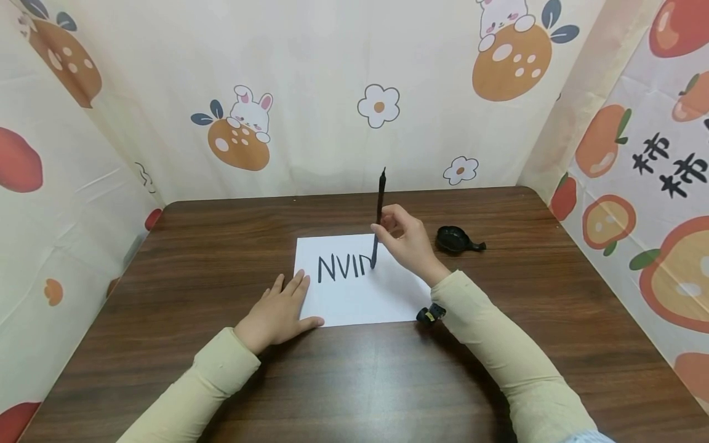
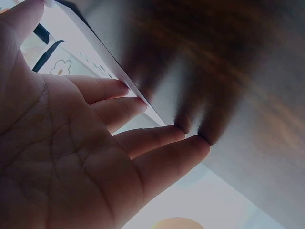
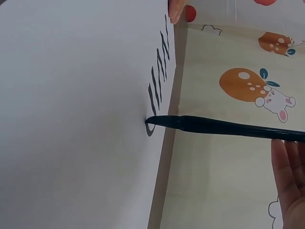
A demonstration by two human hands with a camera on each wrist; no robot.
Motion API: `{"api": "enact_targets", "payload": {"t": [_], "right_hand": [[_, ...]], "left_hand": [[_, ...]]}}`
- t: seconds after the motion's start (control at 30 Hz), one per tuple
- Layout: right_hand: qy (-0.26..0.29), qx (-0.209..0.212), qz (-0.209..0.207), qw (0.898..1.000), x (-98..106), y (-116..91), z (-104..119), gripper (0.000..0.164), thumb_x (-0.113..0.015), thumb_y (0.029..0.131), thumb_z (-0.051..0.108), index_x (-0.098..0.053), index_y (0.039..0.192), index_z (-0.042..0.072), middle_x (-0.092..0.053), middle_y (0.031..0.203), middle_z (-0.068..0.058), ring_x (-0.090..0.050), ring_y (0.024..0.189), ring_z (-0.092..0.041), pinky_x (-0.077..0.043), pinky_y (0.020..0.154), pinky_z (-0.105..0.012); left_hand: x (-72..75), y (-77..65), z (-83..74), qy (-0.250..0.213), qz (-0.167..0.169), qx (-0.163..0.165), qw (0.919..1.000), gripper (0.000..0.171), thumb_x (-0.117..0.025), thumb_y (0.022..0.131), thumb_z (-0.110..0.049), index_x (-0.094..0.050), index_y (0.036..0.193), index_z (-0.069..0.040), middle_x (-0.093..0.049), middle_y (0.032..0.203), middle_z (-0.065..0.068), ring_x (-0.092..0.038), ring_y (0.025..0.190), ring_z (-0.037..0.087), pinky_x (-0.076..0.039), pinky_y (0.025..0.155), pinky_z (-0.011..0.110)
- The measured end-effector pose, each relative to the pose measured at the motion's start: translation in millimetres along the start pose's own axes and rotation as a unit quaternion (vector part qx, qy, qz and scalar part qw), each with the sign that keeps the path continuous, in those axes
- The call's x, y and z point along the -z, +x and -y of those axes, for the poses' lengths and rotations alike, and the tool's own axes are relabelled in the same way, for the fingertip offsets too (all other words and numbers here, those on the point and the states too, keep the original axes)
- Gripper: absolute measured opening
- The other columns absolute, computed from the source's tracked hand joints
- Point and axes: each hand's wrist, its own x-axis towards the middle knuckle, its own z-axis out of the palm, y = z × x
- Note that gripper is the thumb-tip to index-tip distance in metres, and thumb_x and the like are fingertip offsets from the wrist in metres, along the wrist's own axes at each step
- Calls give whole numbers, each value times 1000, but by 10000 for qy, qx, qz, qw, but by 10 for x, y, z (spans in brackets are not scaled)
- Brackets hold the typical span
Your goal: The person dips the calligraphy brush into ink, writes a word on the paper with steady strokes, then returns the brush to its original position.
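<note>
A sheet of white paper (image 1: 365,304) lies on the table, with black strokes reading "NVI" and a partly drawn curved letter after them. My right hand (image 1: 408,239) pinches a black writing brush (image 1: 381,195) held nearly upright. In the right wrist view, the tip of the brush (image 3: 214,126) touches the paper (image 3: 71,119) at the end of the curved stroke. My left hand (image 1: 279,312) lies over the paper's left edge with fingers spread. In the left wrist view, the fingers (image 2: 162,160) of that hand are straight, and some touch the table.
Right of the paper sits a small black dish with a short handle (image 1: 453,239). A small black device (image 1: 431,314) is at the right cuff, over the paper's lower right corner. Printed curtains (image 1: 316,123) stand behind and on both sides of the brown wooden table (image 1: 221,246).
</note>
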Motion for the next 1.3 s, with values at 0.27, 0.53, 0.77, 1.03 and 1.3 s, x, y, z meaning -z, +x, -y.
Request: {"api": "enact_targets", "payload": {"t": [0.27,0.53,0.77,1.03,1.3], "right_hand": [[-78,-58,122,9999,-29,-25,71,23,-69,92,12,-60,111,4,-65,89,-9,-63,79,-18,-57,71,-32],[42,-108,251,9996,-85,-31,119,20,-68,92,13,-60,110,8,-67,90,-8,-66,83,-17,-57,71,-30],[184,-39,296,9994,-117,-20,122,21,-68,92,13,-60,110,6,-66,90,-8,-66,80,-17,-58,70,-28],[991,-338,-91,9945,-10,51,110,20,-66,93,12,-57,109,3,-67,91,-15,-69,74,-26,-60,68,-29],[1149,-435,-323,9919,112,89,60,21,-66,94,12,-56,108,0,-68,89,-17,-70,73,-34,-60,71,-34]], "left_hand": [[7,-7,-6,-17,-3,0,10000,93,-56,90,-62,-26,154,-2,-20,162,18,-23,142,56,-31,107,69],[2,0,1,31,-2,16,10000,93,-56,90,-62,-26,154,-2,-21,162,17,-24,142,56,-32,107,68],[-7,11,10,36,-3,7,10000,93,-56,90,-63,-26,154,-2,-21,162,17,-24,142,56,-32,107,68],[9,1,-4,11,-1,4,10000,93,-56,90,-62,-26,154,-2,-20,163,17,-24,142,56,-32,107,68],[4,4,0,-12,40,29,10000,93,-56,90,-62,-25,155,-2,-19,163,17,-22,142,56,-31,108,68]]}}
